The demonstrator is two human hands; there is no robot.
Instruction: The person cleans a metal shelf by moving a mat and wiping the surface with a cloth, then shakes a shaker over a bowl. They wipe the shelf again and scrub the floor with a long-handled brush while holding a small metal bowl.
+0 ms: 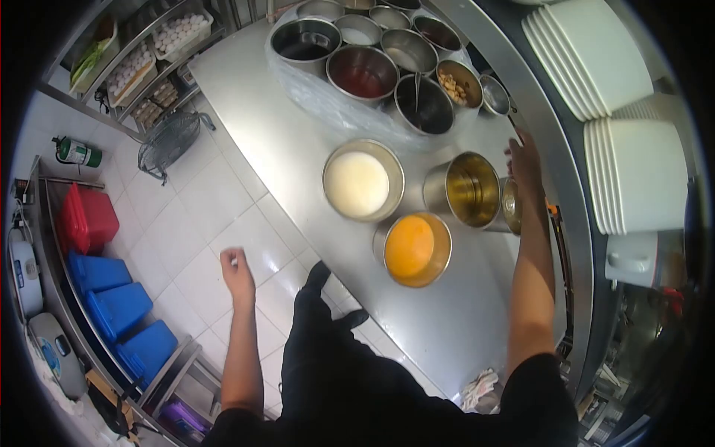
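My left hand (237,273) hangs over the tiled floor, away from the counter. Its fingers are curled in, and nothing shows in them. My right hand (524,161) is stretched over the right side of the steel counter, fingers apart and holding nothing that I can see. Below its wrist, partly hidden by my forearm, is a small metal container (511,205). Beside that stands a steel pot of yellowish clear liquid (474,192). Nearer me is a pot of orange liquid (410,246). To the left sits a bowl of creamy white liquid (357,183).
Several steel pots crowd the far end, including one of red liquid (363,73) and one of nuts or similar pieces (455,83). White plates (637,176) are stacked on a right shelf. A floor fan (171,141) and blue bins (119,305) stand left. A cloth (479,387) lies near me.
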